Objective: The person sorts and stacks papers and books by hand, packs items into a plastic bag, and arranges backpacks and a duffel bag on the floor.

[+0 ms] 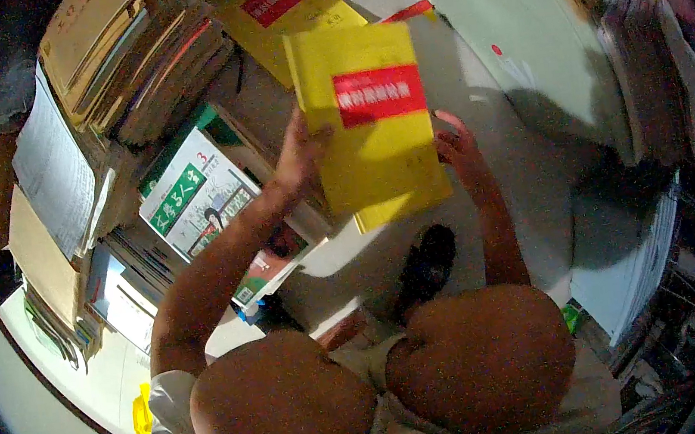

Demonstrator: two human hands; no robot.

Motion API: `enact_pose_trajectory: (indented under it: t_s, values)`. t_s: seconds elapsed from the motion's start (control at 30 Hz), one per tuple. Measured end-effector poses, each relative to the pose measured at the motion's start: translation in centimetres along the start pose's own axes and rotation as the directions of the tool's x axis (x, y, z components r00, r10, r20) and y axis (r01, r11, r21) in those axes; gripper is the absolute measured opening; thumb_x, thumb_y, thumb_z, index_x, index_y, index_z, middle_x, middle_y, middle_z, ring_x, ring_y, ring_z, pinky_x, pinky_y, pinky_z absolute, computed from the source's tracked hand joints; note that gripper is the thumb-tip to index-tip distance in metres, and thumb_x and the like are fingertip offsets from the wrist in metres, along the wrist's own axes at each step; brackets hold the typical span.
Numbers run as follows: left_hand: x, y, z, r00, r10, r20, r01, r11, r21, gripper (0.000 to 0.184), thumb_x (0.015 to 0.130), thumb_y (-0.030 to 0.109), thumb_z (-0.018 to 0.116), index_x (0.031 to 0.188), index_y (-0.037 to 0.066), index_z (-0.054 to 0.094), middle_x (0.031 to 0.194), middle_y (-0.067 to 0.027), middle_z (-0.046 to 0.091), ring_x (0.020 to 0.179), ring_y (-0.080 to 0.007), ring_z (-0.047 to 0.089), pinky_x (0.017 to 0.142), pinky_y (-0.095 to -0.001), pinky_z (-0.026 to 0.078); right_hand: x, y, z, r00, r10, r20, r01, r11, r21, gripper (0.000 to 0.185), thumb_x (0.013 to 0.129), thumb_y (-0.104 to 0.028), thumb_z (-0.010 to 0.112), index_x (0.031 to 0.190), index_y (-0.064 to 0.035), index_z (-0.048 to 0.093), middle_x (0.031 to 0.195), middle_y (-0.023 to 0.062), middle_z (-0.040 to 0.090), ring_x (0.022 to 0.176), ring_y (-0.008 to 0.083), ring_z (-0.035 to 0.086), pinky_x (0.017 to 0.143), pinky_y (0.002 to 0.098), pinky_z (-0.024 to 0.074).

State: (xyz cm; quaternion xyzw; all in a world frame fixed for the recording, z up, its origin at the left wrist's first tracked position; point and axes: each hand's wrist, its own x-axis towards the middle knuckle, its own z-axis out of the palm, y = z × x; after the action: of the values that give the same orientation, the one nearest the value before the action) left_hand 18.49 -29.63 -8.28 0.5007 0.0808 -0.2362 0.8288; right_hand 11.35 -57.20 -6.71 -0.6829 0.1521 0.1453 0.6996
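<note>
A yellow book (379, 157) with a red label is held up in front of me, and a bit of another yellow cover shows under its lower edge. My left hand (301, 149) grips it at its left edge, fingers closed round the side. My right hand (458, 147) is just off the right edge, its fingers apart and curved; I see nothing in it. Behind the held book lies another yellow book (283, 8) with a red label. To the left, a magazine (199, 196) with a green title tops a stack.
Tall stacks of papers and folders (138, 65) rise at the upper left. A pale green sheet (507, 32) and thick paper piles (646, 67) stand on the right. White papers (630, 260) are at the lower right. A dark shoe (430, 263) is on the floor below the book.
</note>
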Motion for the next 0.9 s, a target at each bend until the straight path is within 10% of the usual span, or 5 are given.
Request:
enact_pose_trajectory:
  t_s: [0.1,0.47,0.57,0.7,0.9]
  values:
    - [-2.2,-6.8,0.5,0.974,-0.224,-0.020,0.220,0.966,-0.136,0.035,0.097,0.031,0.050,0.124,0.008,0.052,0.111,-0.0118,0.061,0.099,-0.0246,0.057,0.091,-0.0369,0.046,-1.8,-1.9,1.2,0.970,0.122,-0.211,-0.135,0.989,-0.051,0.034,0.096,-0.020,0.054,0.125,-0.0037,0.048,0.112,0.0067,0.061,0.102,0.0167,0.057,0.087,0.0309,0.0453]
    - [-2.4,-10.1,-1.6,0.987,0.111,-0.113,0.006,0.687,0.727,0.041,0.081,0.007,0.060,0.120,0.000,0.047,0.103,-0.0213,0.061,0.091,-0.0325,0.062,0.076,-0.0377,0.049,3.2,4.1,-3.1,0.938,-0.306,-0.166,0.157,0.799,-0.581,0.029,0.095,-0.020,0.055,0.113,0.0009,0.056,0.103,0.0140,0.064,0.095,0.0203,0.062,0.082,0.0330,0.0486]
    - [3.4,-12.2,-7.9,0.955,0.099,-0.281,0.080,0.822,0.564,0.036,0.081,0.007,0.059,0.115,0.000,0.051,0.098,-0.0201,0.063,0.085,-0.0324,0.063,0.071,-0.0386,0.050,6.8,2.6,-4.3,0.775,-0.632,-0.008,0.339,0.428,-0.838,0.025,0.092,-0.016,0.057,0.112,0.0001,0.057,0.102,0.0154,0.065,0.092,0.0234,0.063,0.082,0.0334,0.0490]
    - [5.2,-1.5,-5.8,0.924,-0.053,-0.380,0.230,0.868,0.441,0.027,0.081,0.008,0.058,0.106,-0.002,0.058,0.086,-0.0174,0.065,0.071,-0.0289,0.064,0.064,-0.0387,0.050,12.5,0.4,-2.9,0.828,-0.552,-0.093,0.320,0.603,-0.730,0.024,0.089,-0.012,0.060,0.111,-0.0012,0.058,0.101,0.0152,0.064,0.093,0.0257,0.063,0.082,0.0346,0.0493]
    - [11.2,-3.3,-11.6,0.830,0.539,0.145,-0.269,0.159,0.950,0.019,0.081,0.012,0.059,0.090,-0.004,0.064,0.072,-0.0102,0.062,0.060,-0.0160,0.058,0.056,-0.0355,0.047,21.3,-1.5,1.5,0.761,-0.641,0.100,0.425,0.377,-0.823,0.025,0.085,-0.018,0.063,0.105,-0.0020,0.061,0.098,0.0182,0.063,0.091,0.0340,0.062,0.080,0.0424,0.0505]
